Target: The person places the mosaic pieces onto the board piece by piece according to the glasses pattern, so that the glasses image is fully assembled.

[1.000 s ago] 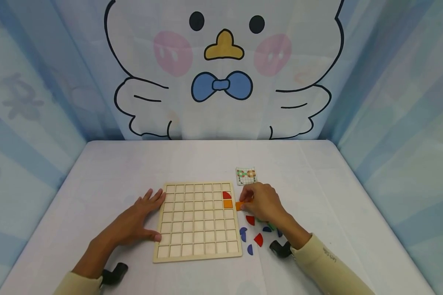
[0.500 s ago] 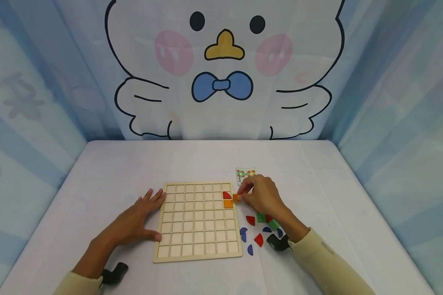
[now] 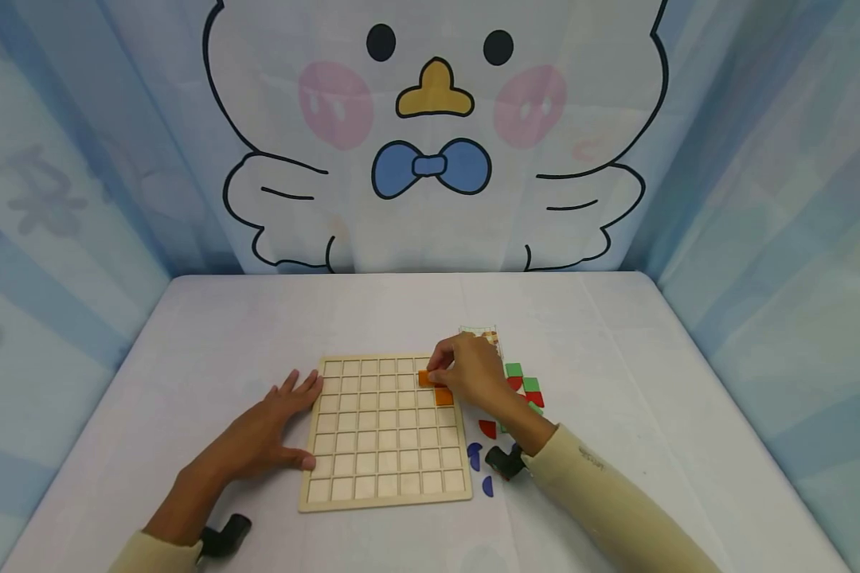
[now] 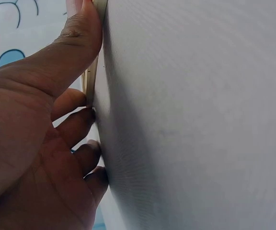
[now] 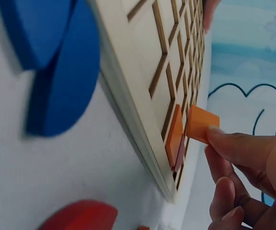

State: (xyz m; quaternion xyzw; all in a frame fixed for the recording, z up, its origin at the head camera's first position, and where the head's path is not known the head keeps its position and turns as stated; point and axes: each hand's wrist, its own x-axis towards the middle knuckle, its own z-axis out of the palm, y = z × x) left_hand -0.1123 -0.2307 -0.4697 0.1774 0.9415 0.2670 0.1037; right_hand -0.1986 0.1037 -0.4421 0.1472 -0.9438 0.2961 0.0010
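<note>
A wooden grid board lies on the table. My left hand rests at its left edge, thumb and fingers spread and touching the rim. Between thumb and fingertips my right hand pinches an orange square tile over the board's upper right cells. Just beside it, another orange square sits in a cell near the right edge. The red quarter-circle piece next to that square shows in the right wrist view; in the head view my right hand hides it.
Right of the board lie loose blue half-circles, a red quarter-circle and several green squares. A small pattern card at the back is partly covered by my right hand. Curtains surround the table.
My right hand has carried the orange square from beside the board leftward, over the upper right cells. Several green and red pieces behind the hand have come into view. The left hand stays put.
</note>
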